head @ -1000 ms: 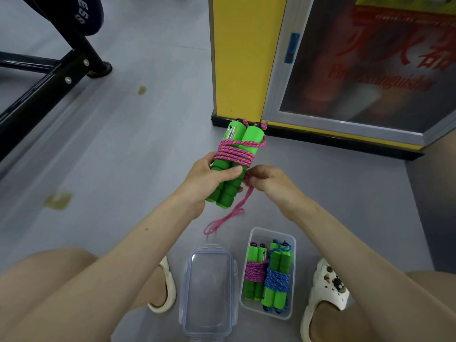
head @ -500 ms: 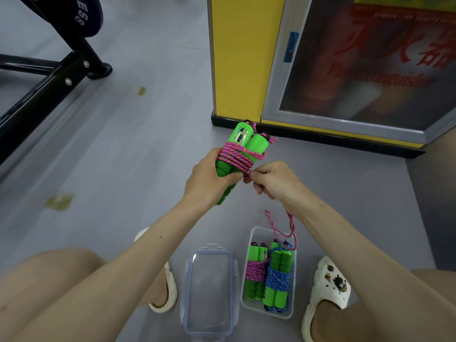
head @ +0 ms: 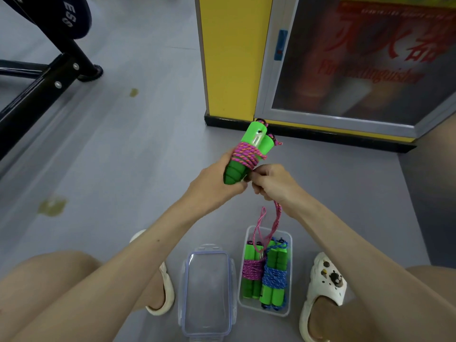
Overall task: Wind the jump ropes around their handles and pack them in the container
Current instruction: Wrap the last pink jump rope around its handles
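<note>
Jump rope (head: 246,156) sits at the centre of the frame, held up off the floor (head: 123,169). Its two bright green foam handles (head: 233,172) lie side by side, ribbed at the lower end and bound higher up by several turns of braided pink-and-orange cord. The left hand (head: 217,185) curls round the ribbed part. The right hand (head: 271,181) pinches the cord just beside the coils, and a loose tail (head: 278,215) hangs from it toward the container (head: 289,292) at lower middle.

The foam looks light and squashy, so a full wrap round both handles should suit. The cord is limp and will likely slacken unless kept taut.

The clear plastic container holds a pink-wound bundle (head: 251,270) and a blue-wound bundle (head: 274,277). Its lid (head: 207,292) lies just left.
</note>
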Tool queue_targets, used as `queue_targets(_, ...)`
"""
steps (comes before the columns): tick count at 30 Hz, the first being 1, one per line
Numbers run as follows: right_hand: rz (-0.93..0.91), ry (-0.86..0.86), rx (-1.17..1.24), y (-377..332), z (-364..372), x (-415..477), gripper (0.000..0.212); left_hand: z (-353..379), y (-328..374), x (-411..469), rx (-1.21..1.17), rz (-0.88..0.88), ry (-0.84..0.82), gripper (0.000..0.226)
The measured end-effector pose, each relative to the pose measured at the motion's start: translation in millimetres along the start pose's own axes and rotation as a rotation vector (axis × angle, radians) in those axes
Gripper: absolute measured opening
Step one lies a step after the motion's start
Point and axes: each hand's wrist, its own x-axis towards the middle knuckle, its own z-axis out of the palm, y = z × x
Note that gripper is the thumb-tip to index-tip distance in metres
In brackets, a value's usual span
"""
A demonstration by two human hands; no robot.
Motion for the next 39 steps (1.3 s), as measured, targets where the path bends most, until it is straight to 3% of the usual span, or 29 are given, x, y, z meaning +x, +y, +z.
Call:
queue_targets(3, 0.002, -0.001, 0.067, 3, -5, -1, 0.024, 3, 0, -3, -0.134, 0.034, -0.146, 0.086)
queue_targets(8, -0.006, -0.075, 0.058, 0, -5, -4, 0.014, 4, -2, -2, 0.069, 0.009, -0.003, 0.087)
queue_targets(14, -0.049, -0.057, 0.016, -4, -2, -4, 0.017, 3, -5, -3, 0.438, 0.026, 0.123, 0.087)
queue_targets(24, 0.005, -0.123, 0.259, -8, 5, -9, 0.018, 15, -8, -5, 0.692, 0.01, 0.247, 0.087)
queue_targets(30, 0.027, -0.176, 0.268, -7, 4, -8, 0.026, 20, -5, -6, 0.8, 0.021, 0.3, 0.088)
queue_targets(39, 0.102, -0.19, 0.371, -5, 2, -10, 0.024, 29, -3, -8, 0.952, 0.018, 0.285, 0.088)
